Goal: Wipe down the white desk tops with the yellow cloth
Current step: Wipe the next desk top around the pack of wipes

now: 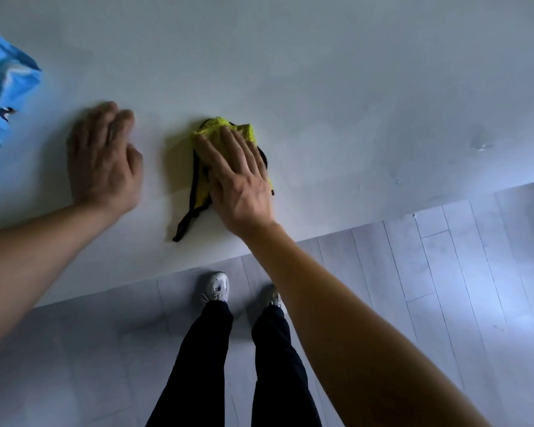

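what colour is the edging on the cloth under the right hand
Black, trimming the yellow cloth under the right hand; clearest in the head view.

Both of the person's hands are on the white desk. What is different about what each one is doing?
The right hand lies on the yellow cloth, fingers straight, pressing it to the white desk; the left hand rests directly on the bare desk with nothing under it. The right hand sits near the middle of the view; the left hand lies nearer the blue bag. Both lie flat, palm down, gripping nothing.
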Tool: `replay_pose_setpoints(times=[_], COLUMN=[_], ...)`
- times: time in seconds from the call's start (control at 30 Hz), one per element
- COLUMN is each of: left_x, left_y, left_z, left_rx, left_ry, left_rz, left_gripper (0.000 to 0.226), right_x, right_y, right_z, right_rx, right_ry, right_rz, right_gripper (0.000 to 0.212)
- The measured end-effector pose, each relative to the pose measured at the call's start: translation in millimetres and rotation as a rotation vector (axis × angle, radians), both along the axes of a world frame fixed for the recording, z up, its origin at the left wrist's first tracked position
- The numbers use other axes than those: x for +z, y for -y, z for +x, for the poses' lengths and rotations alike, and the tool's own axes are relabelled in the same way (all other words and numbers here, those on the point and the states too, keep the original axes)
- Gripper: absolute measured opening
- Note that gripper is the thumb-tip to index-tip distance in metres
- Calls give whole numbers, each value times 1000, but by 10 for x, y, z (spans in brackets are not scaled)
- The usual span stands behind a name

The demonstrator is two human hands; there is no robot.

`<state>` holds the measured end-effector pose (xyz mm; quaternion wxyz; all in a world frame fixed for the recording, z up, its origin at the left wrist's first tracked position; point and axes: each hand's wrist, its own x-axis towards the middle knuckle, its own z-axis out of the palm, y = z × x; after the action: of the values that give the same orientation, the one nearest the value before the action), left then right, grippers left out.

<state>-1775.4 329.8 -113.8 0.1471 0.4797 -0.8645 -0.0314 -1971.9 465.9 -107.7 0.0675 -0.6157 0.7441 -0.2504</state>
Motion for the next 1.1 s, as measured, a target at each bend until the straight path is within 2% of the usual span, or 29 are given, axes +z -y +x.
replay_pose_setpoints(times=[0.13, 0.2, 0.37, 0.43, 0.53, 0.6, 0.77, 0.9, 0.97, 1.1], left_x=[-6, 9, -14, -20, -40, -61, -113, -134, -111, -114], left_y=[-110, -246, -941, -1092, -1163, -1179, -1167, -1152, -1160, -1183], left_z=[-78, -193, -873, -1122, -1294, -1298, -1260, -1247, -1271, -1299], left_rx=[86, 115, -77, -78, -90, -59, 41, 32, 38, 66], left_ry=[9, -21, -48, -66, -53, -47, -86, -90, -77, -52], left_rz=[22, 36, 82, 92, 90, 74, 61, 36, 41, 53], left_gripper=[48, 49, 55, 56, 57, 55, 57, 57, 57, 59], right_x=[-32, -56, -47, -35, -46, -74, -15, -47, -113, -151], right_y=[-452, -692, -1314, -1393, -1292, -1155, -779, -659, -659, -776], right_z=[-581, -1056, -2186, -2337, -2106, -1707, -585, -861, -1311, -2374], right_rx=[-42, -138, -485, -587, -699, -567, -3, 144, -9, -474], right_ry=[-15, -35, -26, -9, 22, 31, 71, 35, 54, 43], right_rz=[-24, -19, 7, 23, 44, 19, -12, -12, -44, -21], right_gripper=[52, 52, 53, 53, 57, 61, 52, 50, 51, 57])
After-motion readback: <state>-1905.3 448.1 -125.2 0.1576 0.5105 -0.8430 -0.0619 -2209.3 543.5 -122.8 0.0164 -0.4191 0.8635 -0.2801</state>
